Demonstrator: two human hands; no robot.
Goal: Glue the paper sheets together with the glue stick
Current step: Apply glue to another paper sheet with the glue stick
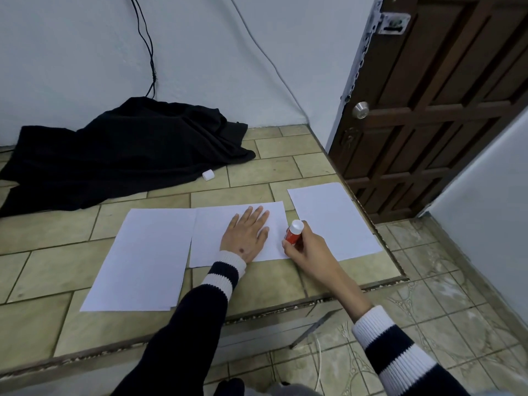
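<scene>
Right hand's (pixel 307 248) grip around glue stick (pixel 294 235)

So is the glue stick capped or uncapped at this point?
Cannot tell for sure. The glue stick in the right hand shows a white end up; a small white cap-like piece lies by the black cloth.

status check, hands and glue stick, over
Left hand flat on middle sheet. Right hand grips glue stick at its right edge. Cap lies apart. Nothing blocking.
</scene>
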